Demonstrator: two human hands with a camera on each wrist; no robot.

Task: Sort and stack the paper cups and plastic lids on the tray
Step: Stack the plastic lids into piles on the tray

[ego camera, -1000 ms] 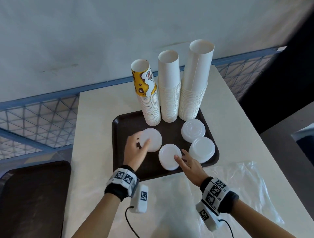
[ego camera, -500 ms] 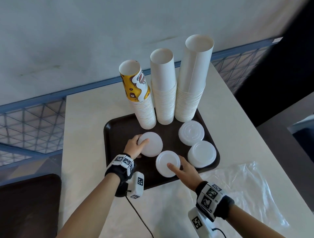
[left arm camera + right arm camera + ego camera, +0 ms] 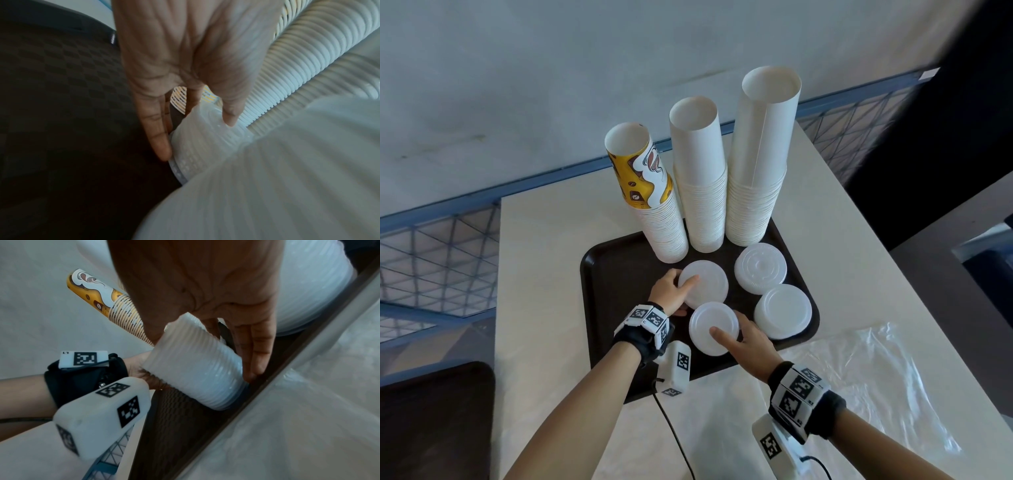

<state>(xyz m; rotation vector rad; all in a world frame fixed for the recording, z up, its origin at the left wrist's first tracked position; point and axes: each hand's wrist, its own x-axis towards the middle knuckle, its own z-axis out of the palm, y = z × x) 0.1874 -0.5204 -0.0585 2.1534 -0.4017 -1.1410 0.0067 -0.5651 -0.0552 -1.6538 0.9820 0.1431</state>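
While both our hands are down on the lids, the biggest thing in the head view is the pale table [image 3: 558, 240] filling the middle of the frame, with a clear plastic bag [image 3: 859, 377] lying at its lower right. Centre frame sits the dark brown tray [image 3: 613, 274]. Along its upper edge we've got three upside-down cup stacks in a row: the tallest white stack [image 3: 756, 164] on the right, a shorter white stack [image 3: 700, 178] in the middle, and the yellow printed stack [image 3: 650, 198] on the left.

Below those are four stacks of white plastic lids. Two sit untouched on the right side of the tray: the ribbed-top lid stack [image 3: 761, 268] above and the smooth lid stack [image 3: 782, 311] below it, nearly touching each other.

Our left hand [image 3: 671, 291] grips the upper-left lid stack [image 3: 705, 284], thumb on top and fingers against its side, which the left wrist view backs up. Our right hand [image 3: 748, 339] holds the lower lid stack [image 3: 714, 327], thumb on top, fingers down its far side. These two stacks sit just beside each other, rims about touching.
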